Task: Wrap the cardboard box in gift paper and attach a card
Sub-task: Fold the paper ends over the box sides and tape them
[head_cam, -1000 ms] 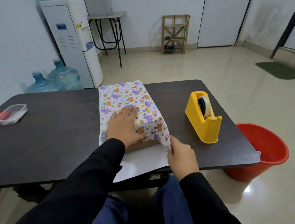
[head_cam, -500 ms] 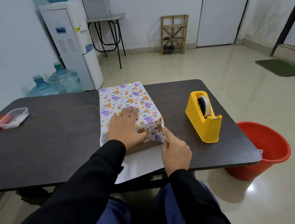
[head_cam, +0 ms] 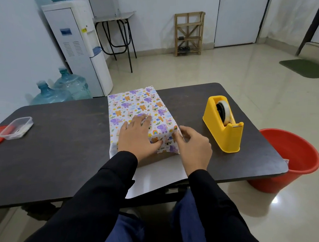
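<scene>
"What moved?"

"The right hand (head_cam: pixel 194 148) slid up to the 3 o'clock side of the box (head_cam: pixel 157 159). Its curled fingers pinch the paper (head_cam: pixel 137 103). The left hand (head_cam: pixel 136 136) presses flat on top, mid-table (head_cam: pixel 57 151). Tape next, I think."

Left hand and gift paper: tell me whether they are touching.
Touching. The head view shows the left hand lying flat on the gift paper, with its palm and spread fingers pressed onto the printed top.

The gift paper (head_cam: pixel 136 107) is smooth, with pictures on top and plain white underneath. The table (head_cam: pixel 57 151) is dark, matt and a bit scuffed. The yellow tape holder (head_cam: pixel 227 139) and red bucket (head_cam: pixel 302 164) are shiny plastic. The floor (head_cam: pixel 253 80) is glossy. The rack (head_cam: pixel 188 33) is bare wood.
</scene>
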